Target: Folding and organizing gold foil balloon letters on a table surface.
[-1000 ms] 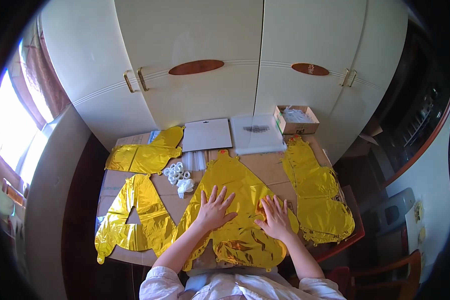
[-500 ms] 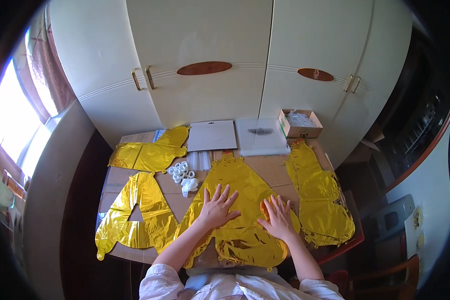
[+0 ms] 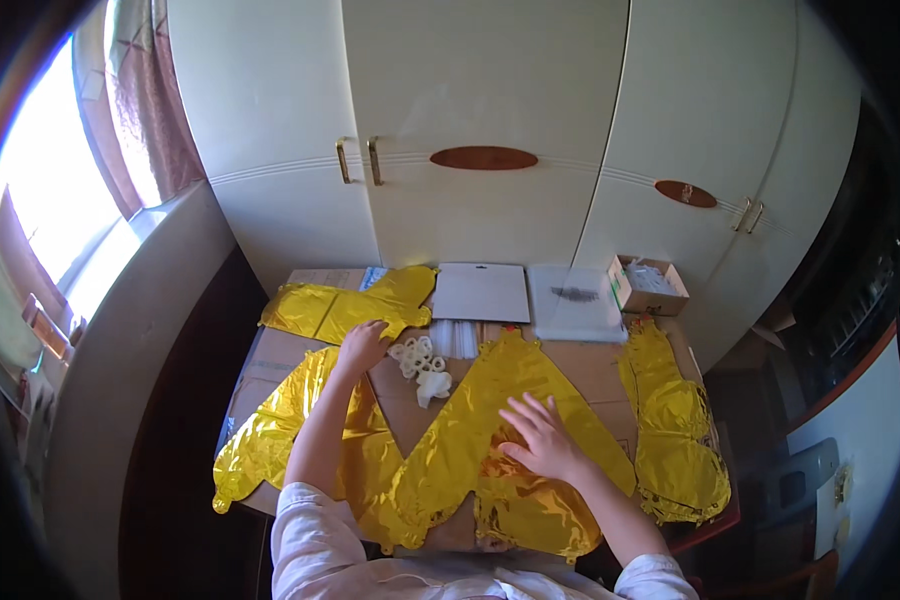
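A large flat gold foil balloon [image 3: 470,450] lies on the table in front of me. My right hand [image 3: 537,436] rests flat on it, fingers spread. My left hand [image 3: 363,345] has reached forward to the far left, close to another gold foil balloon [image 3: 345,308] and to a small heap of white ribbon pieces [image 3: 422,362]. Its fingers are curled, and what lies between them is not visible. A third gold balloon [image 3: 270,440] lies under my left forearm, and a fourth [image 3: 675,430] lies on the right side.
The table [image 3: 590,365] is covered with brown cardboard. At its far edge lie a white flat board [image 3: 482,292], a clear plastic packet [image 3: 573,300] and a small open cardboard box [image 3: 648,285]. Cream cupboard doors [image 3: 490,130] stand behind; a window [image 3: 40,210] is at the left.
My left hand has left the big balloon and reached forward to the far left near the ribbon pieces. My right hand has stayed on the balloon. My head has moved closer.
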Available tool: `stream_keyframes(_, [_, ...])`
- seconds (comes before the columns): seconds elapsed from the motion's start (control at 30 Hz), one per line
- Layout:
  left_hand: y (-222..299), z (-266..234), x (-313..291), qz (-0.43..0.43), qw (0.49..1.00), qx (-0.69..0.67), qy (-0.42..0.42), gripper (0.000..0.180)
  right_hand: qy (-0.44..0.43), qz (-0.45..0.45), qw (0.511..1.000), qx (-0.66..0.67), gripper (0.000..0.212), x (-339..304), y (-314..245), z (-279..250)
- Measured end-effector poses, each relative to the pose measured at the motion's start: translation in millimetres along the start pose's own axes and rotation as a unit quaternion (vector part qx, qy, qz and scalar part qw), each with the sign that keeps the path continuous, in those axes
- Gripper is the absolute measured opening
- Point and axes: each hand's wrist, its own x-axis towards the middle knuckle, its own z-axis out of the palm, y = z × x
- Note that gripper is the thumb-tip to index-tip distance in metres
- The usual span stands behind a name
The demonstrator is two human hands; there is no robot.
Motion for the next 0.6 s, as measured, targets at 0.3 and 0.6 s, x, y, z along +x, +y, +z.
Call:
stream_keyframes(0.3, [-63.6, 33.1, -2.6, -0.099, 0.961, -0.197, 0.170, 0.030, -0.097, -0.096, 0.989, 0.060, 0.051, 171.0, -32.2, 21.2])
stream_keyframes(0.6, [-75.0, 33.3, -7.0, -0.080, 0.911, -0.300, 0.272, 0.025, -0.019, -0.144, 0.988, -0.044, 0.032, 299.2, -44.9, 115.7])
